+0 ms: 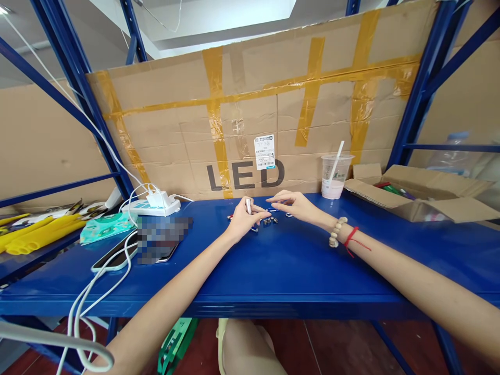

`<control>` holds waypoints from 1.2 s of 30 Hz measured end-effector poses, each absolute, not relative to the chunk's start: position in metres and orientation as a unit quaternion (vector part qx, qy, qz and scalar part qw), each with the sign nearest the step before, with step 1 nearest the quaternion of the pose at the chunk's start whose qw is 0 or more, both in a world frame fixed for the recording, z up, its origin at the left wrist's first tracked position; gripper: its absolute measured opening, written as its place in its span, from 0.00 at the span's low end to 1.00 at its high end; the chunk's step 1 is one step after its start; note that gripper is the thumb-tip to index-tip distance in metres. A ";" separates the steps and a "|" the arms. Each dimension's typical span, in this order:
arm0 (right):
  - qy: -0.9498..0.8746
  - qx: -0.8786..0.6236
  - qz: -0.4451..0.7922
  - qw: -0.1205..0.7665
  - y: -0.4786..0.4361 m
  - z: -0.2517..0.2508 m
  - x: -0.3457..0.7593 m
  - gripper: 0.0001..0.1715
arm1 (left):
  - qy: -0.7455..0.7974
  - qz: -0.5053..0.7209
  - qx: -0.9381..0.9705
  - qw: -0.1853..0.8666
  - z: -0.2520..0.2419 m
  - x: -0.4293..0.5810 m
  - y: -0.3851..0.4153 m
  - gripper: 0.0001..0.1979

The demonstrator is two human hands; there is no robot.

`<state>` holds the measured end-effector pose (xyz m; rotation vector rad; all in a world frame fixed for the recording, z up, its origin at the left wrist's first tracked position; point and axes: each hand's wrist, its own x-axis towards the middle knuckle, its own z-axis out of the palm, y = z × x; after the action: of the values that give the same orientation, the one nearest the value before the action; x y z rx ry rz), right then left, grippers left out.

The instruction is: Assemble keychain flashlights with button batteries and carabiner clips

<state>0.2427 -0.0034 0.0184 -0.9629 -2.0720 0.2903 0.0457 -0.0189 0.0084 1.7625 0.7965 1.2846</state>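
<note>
The person's left hand (245, 221) grips a silver cylinder (248, 207), its long axis near upright. Just right of that hand, on the bench (312, 260), lie small metal parts (270, 221), nearer to it than to the other. Farther right, the right hand (291, 204) hovers, fingers loosely parted and pointing left, nothing visible in them.
</note>
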 end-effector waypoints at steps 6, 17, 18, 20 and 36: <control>-0.829 -0.296 0.215 0.423 -0.013 0.019 0.227 0.15 | 0.294 0.480 0.656 0.502 0.013 0.048 -0.025 0.28; -0.758 -0.370 0.206 0.496 -0.017 0.020 0.225 0.18 | 0.312 0.439 0.790 0.293 0.005 0.044 -0.022 0.16; -0.743 -0.383 0.203 0.510 -0.018 0.021 0.225 0.19 | 0.311 0.424 0.810 0.258 0.005 0.043 -0.021 0.14; -0.722 -0.399 0.206 0.525 -0.021 0.023 0.225 0.20 | 0.313 0.402 0.835 0.209 0.003 0.040 -0.018 0.11; -0.786 -0.330 0.205 0.481 -0.026 0.028 0.221 0.12 | 0.277 0.362 0.884 0.101 0.007 0.036 -0.021 0.10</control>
<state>0.2208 -0.0256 0.0280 -0.8047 -1.9159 0.4992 0.0362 -0.0211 0.0072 2.6128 0.8177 1.0711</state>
